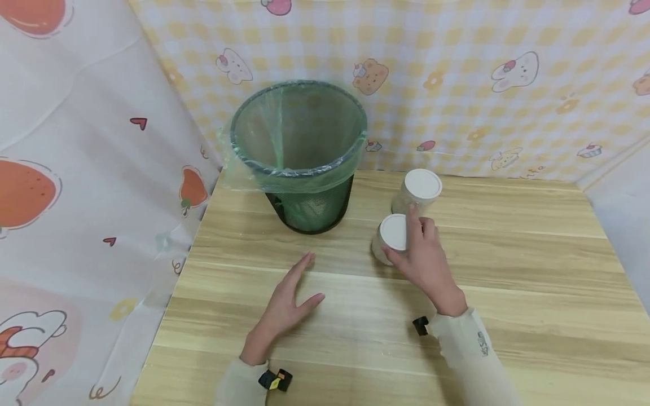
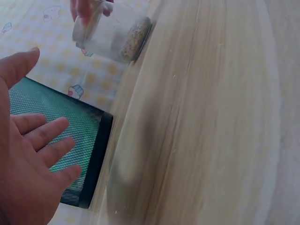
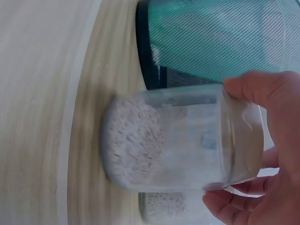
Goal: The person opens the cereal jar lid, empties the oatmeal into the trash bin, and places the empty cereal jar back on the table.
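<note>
My right hand (image 1: 426, 259) grips a clear jar (image 3: 187, 140) around its white lid (image 1: 394, 232), thumb on one side and fingers on the other. Pale, speckled grainy stuff (image 3: 133, 143) fills the lower part of this jar. Just behind it stands a second jar (image 1: 406, 203) with a white lid (image 1: 423, 184), and similar grains (image 3: 166, 204) show at its bottom. My left hand (image 1: 284, 307) is held over the table with its fingers extended and nothing in it, in front of the mesh bin. In the left wrist view its palm and spread fingers (image 2: 49, 136) show.
A black mesh bin (image 1: 350, 197) lined with a green plastic bag (image 1: 304, 183) stands at the back left of the wooden table (image 1: 533, 282). A yellow checked cloth (image 1: 457, 113) hangs behind it, and a white printed cloth (image 1: 127, 169) hangs on the left.
</note>
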A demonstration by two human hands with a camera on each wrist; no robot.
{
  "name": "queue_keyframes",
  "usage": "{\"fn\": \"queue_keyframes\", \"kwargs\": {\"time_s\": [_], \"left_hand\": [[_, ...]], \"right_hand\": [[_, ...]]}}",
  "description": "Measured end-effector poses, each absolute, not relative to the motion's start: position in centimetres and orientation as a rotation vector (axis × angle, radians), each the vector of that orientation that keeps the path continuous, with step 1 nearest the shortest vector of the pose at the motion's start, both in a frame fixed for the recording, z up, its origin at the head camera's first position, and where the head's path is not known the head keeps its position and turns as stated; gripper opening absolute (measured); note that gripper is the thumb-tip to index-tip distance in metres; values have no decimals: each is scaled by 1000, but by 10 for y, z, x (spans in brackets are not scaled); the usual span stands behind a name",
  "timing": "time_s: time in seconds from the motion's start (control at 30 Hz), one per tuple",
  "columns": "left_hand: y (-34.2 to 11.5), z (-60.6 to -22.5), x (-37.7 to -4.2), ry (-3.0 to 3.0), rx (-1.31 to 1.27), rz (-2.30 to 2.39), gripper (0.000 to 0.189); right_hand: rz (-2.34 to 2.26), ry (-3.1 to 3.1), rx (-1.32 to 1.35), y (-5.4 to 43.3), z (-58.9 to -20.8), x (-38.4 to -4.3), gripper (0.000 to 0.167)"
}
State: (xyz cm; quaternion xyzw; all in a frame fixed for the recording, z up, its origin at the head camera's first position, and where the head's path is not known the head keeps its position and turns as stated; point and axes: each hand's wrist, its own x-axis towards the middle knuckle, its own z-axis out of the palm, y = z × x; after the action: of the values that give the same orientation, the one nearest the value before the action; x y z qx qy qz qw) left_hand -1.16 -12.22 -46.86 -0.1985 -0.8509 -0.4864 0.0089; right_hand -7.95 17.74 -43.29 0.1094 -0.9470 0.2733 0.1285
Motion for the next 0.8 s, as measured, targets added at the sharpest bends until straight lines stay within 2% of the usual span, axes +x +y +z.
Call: {"fn": "queue_keyframes", "kwargs": {"time_s": [0.17, 0.6, 0.8], "left_hand": [[-114, -469, -11, -2712, -567, -1571, 80], [-88, -483, -21, -2824, -445, -1536, 99], [-80, -487, -21, -2853, -479, -1573, 104]], "right_hand": [[723, -2811, 364, 171, -431, -75, 82], [624, -2861, 420, 152, -427, -54, 83], [604, -2844, 455, 139, -428, -43, 86]]}}
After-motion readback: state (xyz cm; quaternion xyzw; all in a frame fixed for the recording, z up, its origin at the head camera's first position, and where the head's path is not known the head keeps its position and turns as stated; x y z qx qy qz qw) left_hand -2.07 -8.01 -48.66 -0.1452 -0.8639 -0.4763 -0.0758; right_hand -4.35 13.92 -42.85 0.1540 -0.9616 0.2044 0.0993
